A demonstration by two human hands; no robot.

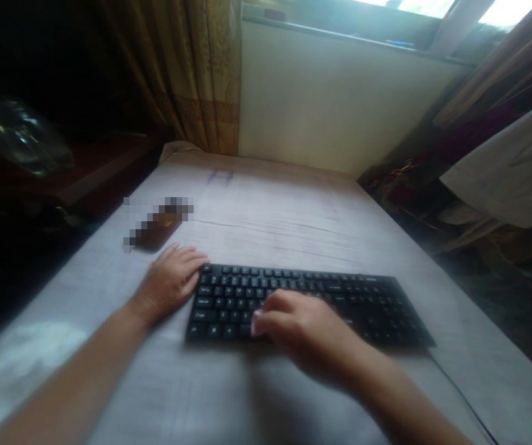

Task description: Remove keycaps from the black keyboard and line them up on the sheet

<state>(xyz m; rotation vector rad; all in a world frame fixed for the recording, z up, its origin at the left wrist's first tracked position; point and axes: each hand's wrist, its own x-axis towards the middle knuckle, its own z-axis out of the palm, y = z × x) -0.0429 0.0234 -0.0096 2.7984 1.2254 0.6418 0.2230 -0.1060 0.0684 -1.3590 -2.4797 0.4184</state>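
A black computer keyboard (233,303) lies flat on a pale sheet (266,204). My left hand (171,278) rests at its left end, with the fingers stretched out and the tips at the upper left corner. Over the middle of the lower keys is my right hand (298,324), its fingers closed in a pinch. A small pale pinkish cloth (257,322) pokes out between the thumb and fingers; most of it is hidden in the hand. Some keys are covered by the right hand.
A brown, partly pixelated flat object (161,228) lies beyond my left hand. The keyboard's cable (461,395) runs off toward the lower right. Curtains (205,74) hang at the back left, and cloths (511,161) hang on the right. At left is a dark wooden surface (103,161).
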